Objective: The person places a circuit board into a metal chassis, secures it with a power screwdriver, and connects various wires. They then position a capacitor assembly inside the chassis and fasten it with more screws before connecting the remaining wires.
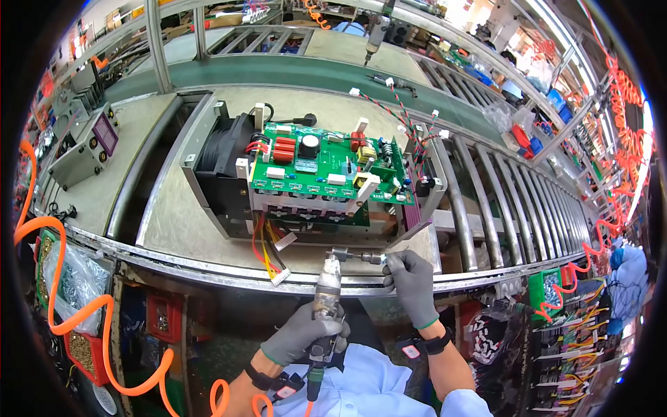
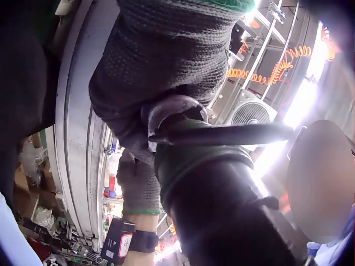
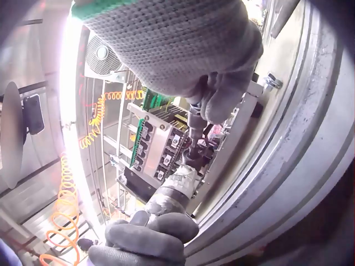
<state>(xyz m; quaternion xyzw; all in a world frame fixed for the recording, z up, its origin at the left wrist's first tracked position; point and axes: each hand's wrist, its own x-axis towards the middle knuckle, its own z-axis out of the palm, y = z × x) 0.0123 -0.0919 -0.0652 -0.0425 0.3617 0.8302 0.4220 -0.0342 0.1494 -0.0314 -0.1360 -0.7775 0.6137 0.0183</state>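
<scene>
My gloved left hand (image 1: 299, 337) grips the body of an air-powered angle driver (image 1: 328, 288), its worn, taped head pointing up and away from me. From that head a metal socket shaft (image 1: 368, 258) sticks out to the right. At the shaft's far end, the gloved right hand (image 1: 413, 285) pinches with thumb and curled fingers; the right wrist view shows the shaft (image 3: 196, 124) running into the grip, where the fingers hide its tip. Just beyond both hands stands an open metal chassis with a green circuit board (image 1: 326, 154) on top and a black fan (image 1: 226, 156) at its left.
Loose wires with white connectors (image 1: 281, 276) hang from the chassis toward the bench edge. Metal rollers (image 1: 497, 201) lie to the right. An orange coiled hose (image 1: 104, 302) crosses the left side, past a red bin (image 1: 165, 316). Another driver (image 1: 377, 35) hangs above the green belt.
</scene>
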